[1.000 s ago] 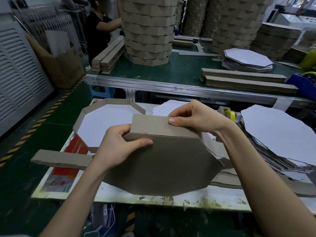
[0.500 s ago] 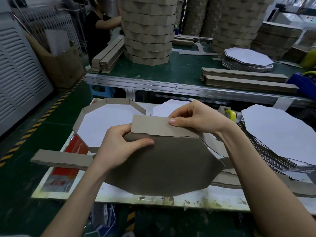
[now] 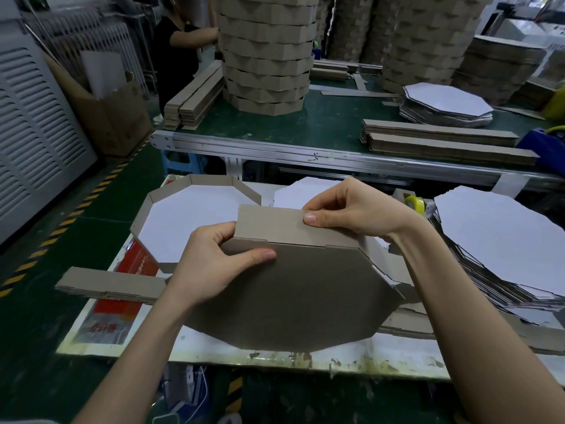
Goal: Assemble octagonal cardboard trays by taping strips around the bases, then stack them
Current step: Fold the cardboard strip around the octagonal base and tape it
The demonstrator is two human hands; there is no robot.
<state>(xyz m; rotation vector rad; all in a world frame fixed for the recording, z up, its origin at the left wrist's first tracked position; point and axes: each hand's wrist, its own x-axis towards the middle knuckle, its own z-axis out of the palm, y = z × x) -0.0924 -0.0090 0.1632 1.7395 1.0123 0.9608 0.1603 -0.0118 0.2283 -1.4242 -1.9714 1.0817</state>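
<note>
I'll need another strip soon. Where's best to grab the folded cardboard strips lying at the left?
Probably the left end of the cardboard strips: it juts past the table edge, so fingers can pinch it top and bottom, coming from the left.

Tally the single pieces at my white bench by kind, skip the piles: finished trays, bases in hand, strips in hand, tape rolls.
Finished octagonal cardboard tray with white floor: 1
Brown octagonal cardboard base, gripped by the left hand: 1
Brown cardboard strip, pinched by the right hand: 1
Yellow tape roll: 1
Total: 4
</note>
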